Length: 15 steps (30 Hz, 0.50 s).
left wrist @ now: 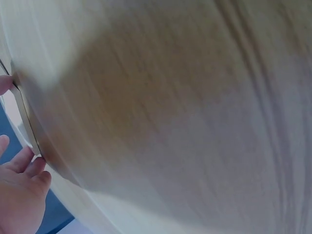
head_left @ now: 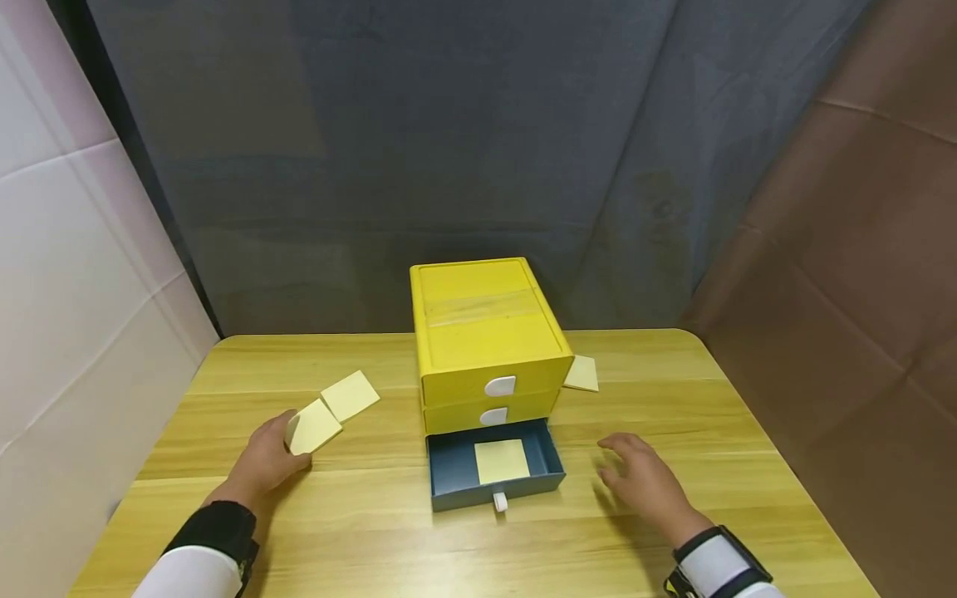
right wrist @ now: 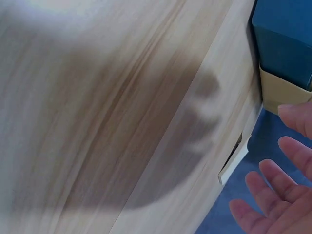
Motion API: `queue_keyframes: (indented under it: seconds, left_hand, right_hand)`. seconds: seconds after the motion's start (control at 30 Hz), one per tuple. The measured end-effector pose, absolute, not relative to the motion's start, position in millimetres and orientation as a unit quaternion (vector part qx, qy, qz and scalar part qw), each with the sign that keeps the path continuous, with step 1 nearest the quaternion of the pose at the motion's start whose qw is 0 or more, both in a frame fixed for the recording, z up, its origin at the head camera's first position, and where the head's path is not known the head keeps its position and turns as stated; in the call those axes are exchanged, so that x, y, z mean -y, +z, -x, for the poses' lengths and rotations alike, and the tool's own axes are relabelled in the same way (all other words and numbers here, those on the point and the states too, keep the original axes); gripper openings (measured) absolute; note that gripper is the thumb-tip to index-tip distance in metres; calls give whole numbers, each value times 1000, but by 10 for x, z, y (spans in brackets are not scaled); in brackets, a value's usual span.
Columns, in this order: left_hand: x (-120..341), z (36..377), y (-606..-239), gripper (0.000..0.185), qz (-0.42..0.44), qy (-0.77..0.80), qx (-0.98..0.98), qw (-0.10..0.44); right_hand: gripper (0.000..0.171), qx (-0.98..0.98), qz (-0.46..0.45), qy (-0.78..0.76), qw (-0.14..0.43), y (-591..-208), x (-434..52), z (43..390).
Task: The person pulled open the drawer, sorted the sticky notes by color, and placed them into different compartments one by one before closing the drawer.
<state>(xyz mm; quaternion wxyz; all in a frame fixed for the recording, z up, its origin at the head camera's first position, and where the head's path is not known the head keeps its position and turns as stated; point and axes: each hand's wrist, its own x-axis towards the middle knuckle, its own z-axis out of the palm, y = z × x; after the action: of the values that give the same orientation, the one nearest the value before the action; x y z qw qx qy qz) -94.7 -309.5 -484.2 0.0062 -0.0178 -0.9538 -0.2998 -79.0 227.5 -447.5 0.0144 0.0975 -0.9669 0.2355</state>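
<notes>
A yellow three-drawer cabinet [head_left: 486,332] stands mid-table. Its blue bottom drawer [head_left: 449,473] is pulled out, and a pale yellow note pad [head_left: 502,461] lies flat inside. My left hand [head_left: 290,433] rests on the table to the left of the cabinet and pinches another note pad [head_left: 314,427] by its edge. In the left wrist view that pad's edge [left wrist: 23,117] shows thin between my thumb and fingers [left wrist: 24,163]. My right hand [head_left: 616,462] hovers just over the table to the right of the drawer, with relaxed fingers [right wrist: 287,168] that hold nothing.
A second loose pad [head_left: 350,394] lies just beyond the held one. A third pad [head_left: 582,374] lies at the cabinet's right rear side. The wooden table [head_left: 374,531] has rounded far corners; a grey curtain hangs behind it and a white wall stands at the left.
</notes>
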Motion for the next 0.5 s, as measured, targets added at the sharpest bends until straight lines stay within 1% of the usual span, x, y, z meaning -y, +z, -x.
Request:
queue_keyframes:
  seconds: [0.23,0.4,0.5]
  left_hand:
    - [3082,921,-4857,68,34,-282,958,31]
    - [3096,886,-4912,63,18,-271,961,43]
    - [3097,870,-4919,65,5,-280,959,42]
  right_hand:
    - [37,967,-98,233,12,-4485,-2245,803]
    - [37,967,-99,233,5,-4487,-2241,806]
    - [37,968,-96,233,4,-4484,-2247,806]
